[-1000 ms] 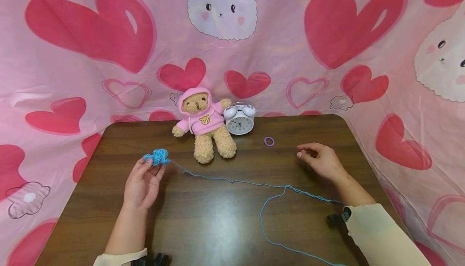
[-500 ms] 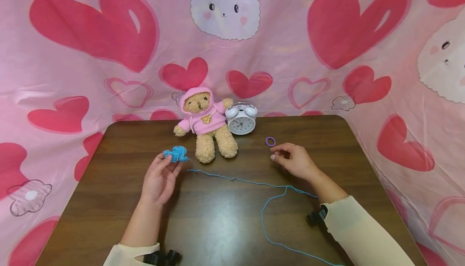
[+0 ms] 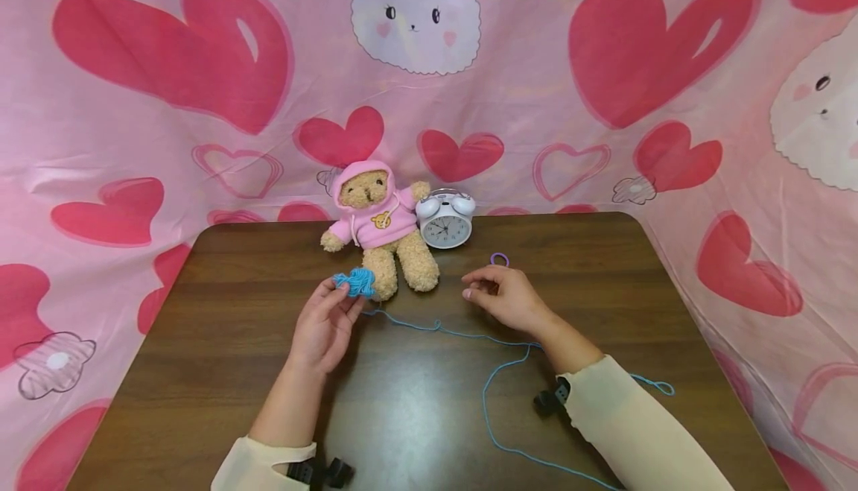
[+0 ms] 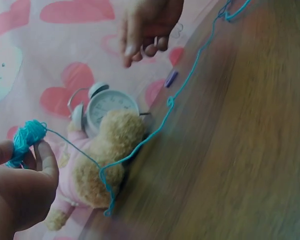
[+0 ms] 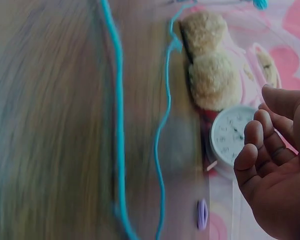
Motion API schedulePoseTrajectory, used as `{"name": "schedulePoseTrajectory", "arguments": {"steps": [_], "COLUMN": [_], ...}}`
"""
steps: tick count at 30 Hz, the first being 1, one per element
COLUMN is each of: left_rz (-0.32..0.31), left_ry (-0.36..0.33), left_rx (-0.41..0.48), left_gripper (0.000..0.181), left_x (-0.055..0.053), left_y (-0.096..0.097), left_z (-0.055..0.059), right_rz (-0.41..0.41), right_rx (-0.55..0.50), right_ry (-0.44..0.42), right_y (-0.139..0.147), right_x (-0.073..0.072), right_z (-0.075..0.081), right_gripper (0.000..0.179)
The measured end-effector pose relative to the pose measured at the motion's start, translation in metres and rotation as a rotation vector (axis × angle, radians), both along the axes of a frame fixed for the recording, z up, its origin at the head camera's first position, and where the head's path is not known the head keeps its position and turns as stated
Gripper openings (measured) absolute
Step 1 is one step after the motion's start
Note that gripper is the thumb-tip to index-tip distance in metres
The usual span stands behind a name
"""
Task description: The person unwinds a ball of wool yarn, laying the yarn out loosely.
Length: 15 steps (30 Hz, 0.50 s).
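Observation:
My left hand [image 3: 325,327] pinches a small bundle of blue yarn [image 3: 358,282] between thumb and fingers, raised in front of the teddy bear's leg. From the bundle a strand of yarn [image 4: 194,70] runs down and across the tabletop to the right, with small kinks along it. Over the table, to the right of the bear, my right hand [image 3: 512,301] hovers with its fingers loosely bent and nothing in them. Part of the strand passes beneath the right forearm and is hidden there. A purple ring [image 3: 499,259] lies just behind the right hand, partly covered by it.
A teddy bear [image 3: 382,224] in a pink hoodie sits at the back of the brown table [image 3: 221,290]. Beside it stands a white twin-bell alarm clock [image 3: 445,229]. A pink cloth [image 3: 523,89] with hearts hangs behind and at the sides.
My left hand has moved right with the yarn bundle, and the nearby strand has gone slack. My right hand has moved left, past the purple ring, uncovering a yarn loop at the right.

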<state>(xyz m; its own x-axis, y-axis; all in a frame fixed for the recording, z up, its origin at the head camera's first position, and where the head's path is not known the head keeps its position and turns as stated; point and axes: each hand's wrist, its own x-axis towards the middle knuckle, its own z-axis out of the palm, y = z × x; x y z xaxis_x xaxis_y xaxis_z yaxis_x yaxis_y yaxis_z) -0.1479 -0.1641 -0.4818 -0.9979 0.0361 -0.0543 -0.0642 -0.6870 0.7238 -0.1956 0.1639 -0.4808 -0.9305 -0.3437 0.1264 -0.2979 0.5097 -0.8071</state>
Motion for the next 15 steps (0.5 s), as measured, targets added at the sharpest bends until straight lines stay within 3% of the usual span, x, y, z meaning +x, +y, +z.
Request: {"name": "schedulePoseTrajectory", "arguments": {"steps": [15], "left_rz": [-0.064], "left_ry": [-0.006], "left_rx": [0.001], "left_gripper": [0.011], "left_x": [-0.001], "left_y": [0.031], "left_z": [0.001], "right_rz": [0.100], "right_rx": [0.002], "right_ry": [0.041], "right_y": [-0.046], "right_x": [0.000], "right_z": [-0.014], "right_gripper": [0.021]}}
